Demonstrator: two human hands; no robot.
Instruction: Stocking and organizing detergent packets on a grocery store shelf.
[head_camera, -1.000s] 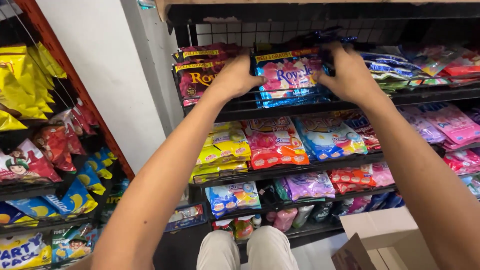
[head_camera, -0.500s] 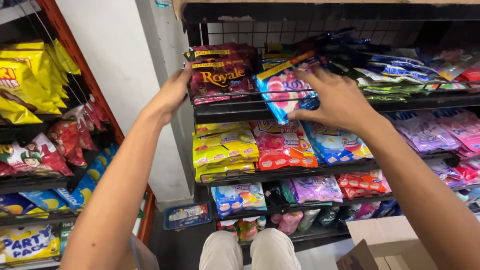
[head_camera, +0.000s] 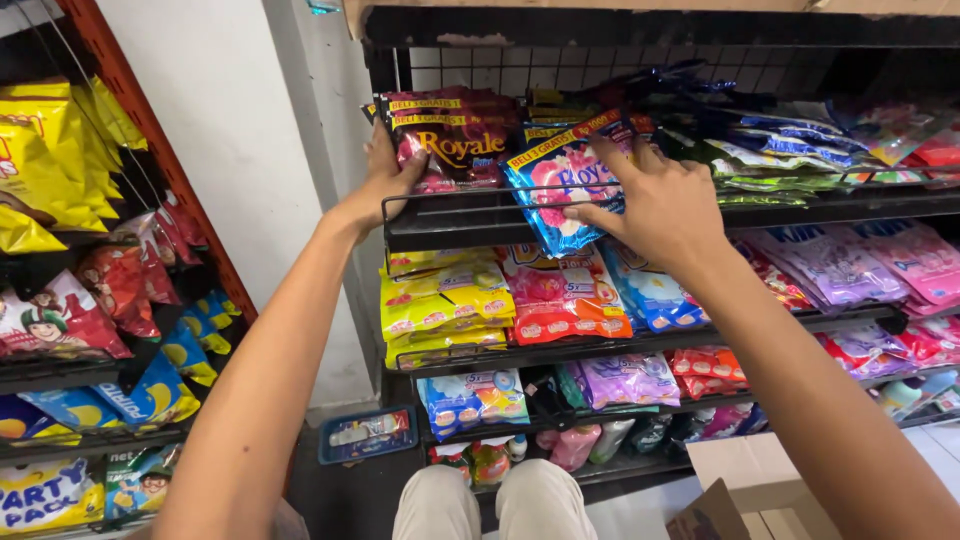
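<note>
Upper centre: right hand (head_camera: 655, 205) grips blue sachet pack (head_camera: 560, 185); left hand (head_camera: 390, 180) pinches maroon pack (head_camera: 455, 140). Likely soft, light, slippery film; hold edges.

Blue sachet pack (head_camera: 565, 185) with pink flowers leans upright at the top shelf's front rail, a dark maroon pack (head_camera: 452, 140) at its 9 o'clock.
</note>
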